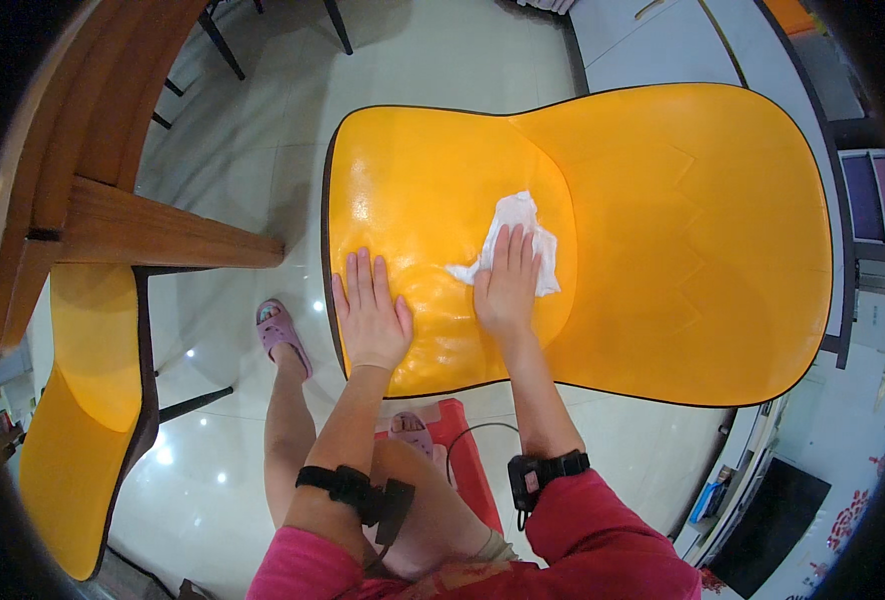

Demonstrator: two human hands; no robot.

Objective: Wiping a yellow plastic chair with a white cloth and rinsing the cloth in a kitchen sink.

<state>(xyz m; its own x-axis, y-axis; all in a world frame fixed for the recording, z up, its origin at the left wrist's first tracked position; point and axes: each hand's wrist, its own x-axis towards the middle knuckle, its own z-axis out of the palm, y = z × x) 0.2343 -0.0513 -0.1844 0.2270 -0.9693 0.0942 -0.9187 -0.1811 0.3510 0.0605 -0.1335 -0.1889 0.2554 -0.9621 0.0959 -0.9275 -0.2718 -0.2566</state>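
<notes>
A yellow chair with a dark edge [682, 247] spans the middle and right of the view, its seat on the left and its backrest on the right. My right hand [508, 289] presses a crumpled white cloth or tissue [516, 210] onto the seat, near the crease where the backrest begins. The cloth sticks out above the fingers and to both sides. My left hand [371, 315] lies flat on the seat near its left edge, fingers slightly apart, with nothing under it that I can see.
A wooden table [172, 225] with a thick leg stands at the left, above a second yellow chair [82, 465]. Below the seat, a red plastic stool [471, 469] is partly hidden by my leg. White cabinets [660, 45] stand at the upper right, and a dark screen [772, 525] at the lower right.
</notes>
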